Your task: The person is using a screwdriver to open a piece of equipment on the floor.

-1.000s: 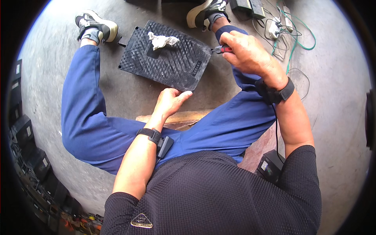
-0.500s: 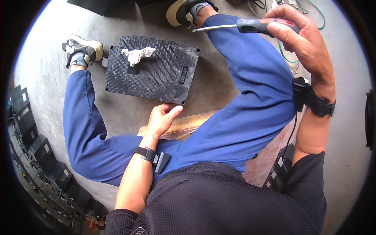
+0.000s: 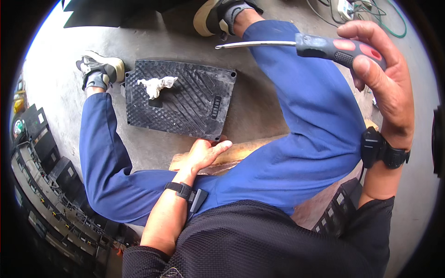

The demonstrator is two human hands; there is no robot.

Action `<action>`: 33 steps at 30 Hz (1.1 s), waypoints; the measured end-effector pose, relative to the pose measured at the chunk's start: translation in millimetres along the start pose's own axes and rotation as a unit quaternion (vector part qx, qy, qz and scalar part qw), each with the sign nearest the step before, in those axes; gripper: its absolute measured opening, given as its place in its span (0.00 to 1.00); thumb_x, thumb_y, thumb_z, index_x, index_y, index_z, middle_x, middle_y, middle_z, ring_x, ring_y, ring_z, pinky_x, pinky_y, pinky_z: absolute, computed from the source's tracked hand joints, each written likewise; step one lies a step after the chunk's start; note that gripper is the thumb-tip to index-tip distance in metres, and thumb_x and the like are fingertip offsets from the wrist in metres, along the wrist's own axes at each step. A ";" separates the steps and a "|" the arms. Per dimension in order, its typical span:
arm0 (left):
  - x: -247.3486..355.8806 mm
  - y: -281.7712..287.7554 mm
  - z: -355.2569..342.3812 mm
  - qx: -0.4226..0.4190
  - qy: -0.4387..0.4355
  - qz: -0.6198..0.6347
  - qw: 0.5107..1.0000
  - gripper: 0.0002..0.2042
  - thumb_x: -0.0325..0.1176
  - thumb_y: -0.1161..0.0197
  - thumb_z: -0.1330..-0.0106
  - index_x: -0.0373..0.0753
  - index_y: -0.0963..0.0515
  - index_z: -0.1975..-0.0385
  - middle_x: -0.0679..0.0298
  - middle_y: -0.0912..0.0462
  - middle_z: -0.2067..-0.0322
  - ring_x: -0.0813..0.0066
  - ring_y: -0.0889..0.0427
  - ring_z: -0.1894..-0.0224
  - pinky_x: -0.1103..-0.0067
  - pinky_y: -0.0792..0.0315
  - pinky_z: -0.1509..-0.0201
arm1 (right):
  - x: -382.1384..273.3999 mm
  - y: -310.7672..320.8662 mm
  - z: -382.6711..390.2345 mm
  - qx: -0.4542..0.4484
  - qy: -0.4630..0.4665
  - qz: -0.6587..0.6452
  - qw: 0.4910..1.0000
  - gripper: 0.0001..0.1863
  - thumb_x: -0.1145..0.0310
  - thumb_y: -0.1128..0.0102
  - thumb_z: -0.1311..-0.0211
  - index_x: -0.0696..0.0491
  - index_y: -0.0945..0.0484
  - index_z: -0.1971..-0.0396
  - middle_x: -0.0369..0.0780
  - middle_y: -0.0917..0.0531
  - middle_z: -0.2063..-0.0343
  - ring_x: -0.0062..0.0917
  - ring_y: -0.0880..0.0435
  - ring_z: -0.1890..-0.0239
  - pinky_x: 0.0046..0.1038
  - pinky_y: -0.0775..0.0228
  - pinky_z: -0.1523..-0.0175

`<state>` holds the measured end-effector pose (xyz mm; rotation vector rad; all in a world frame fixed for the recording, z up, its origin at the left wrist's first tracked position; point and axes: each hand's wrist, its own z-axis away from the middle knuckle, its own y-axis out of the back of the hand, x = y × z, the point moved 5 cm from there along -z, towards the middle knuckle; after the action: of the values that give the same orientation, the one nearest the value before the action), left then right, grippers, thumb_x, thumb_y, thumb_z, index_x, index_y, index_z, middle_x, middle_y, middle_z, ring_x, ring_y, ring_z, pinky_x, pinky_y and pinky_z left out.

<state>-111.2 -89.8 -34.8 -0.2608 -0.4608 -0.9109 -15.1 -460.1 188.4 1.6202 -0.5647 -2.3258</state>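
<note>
In my raised right hand (image 3: 388, 85) is a screwdriver (image 3: 320, 47), pinched by its grey handle with red inlays between thumb and fingers. Its long metal shaft points left, above my thigh, touching nothing I can see. My left hand (image 3: 200, 155) is at the near right corner of a black ribbed plastic box (image 3: 181, 111). The thumb stretches to the right, off the box, while the other fingers are mostly hidden under its edge, so their grip does not show. A crumpled white scrap (image 3: 156, 86), tissue or cloth, lies on the box.
The box sits between my spread legs, near my left shoe (image 3: 104, 69). Wooden boards (image 3: 241, 150) lie just below my left hand. Cables and a white power strip (image 3: 345, 10) are at the far right. Rows of dark box-like units (image 3: 58, 173) line the left side.
The screwdriver has moved right and slightly down with my right hand. My left hand has shifted a little right along the box corner. The whole view has shifted somewhat.
</note>
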 end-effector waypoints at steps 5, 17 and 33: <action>2.9 -4.2 -2.1 0.004 0.005 -0.019 1.000 0.28 0.49 0.29 0.33 0.30 0.20 0.44 0.50 0.14 0.49 0.61 0.17 0.44 0.69 0.25 0.38 | 18.3 18.2 -13.2 -0.027 0.025 -0.018 0.999 0.36 0.47 0.34 0.32 0.62 0.27 0.38 0.33 0.18 0.60 0.10 0.31 0.72 0.14 0.40 0.65; 8.7 -4.6 -3.5 0.003 -0.010 -0.008 1.000 0.26 0.49 0.28 0.34 0.31 0.18 0.49 0.52 0.13 0.52 0.62 0.16 0.46 0.69 0.24 0.40 | 0.6 31.2 -30.8 -0.032 0.079 -0.066 0.994 0.35 0.50 0.44 0.24 0.64 0.35 0.31 0.40 0.18 0.54 0.10 0.32 0.71 0.14 0.40 0.63; -13.0 -12.2 -11.1 0.009 -0.027 0.160 0.987 0.27 0.56 0.34 0.31 0.30 0.17 0.58 0.58 0.13 0.64 0.71 0.17 0.59 0.71 0.24 0.50 | -2.2 54.0 -34.7 -0.026 0.081 -0.069 0.994 0.31 0.54 0.52 0.19 0.63 0.34 0.30 0.45 0.19 0.45 0.14 0.32 0.66 0.18 0.41 0.57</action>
<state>-124.9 -92.5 -50.5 -0.3324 -0.4618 -0.5873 17.3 -513.3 203.9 1.8559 -0.3653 -2.2538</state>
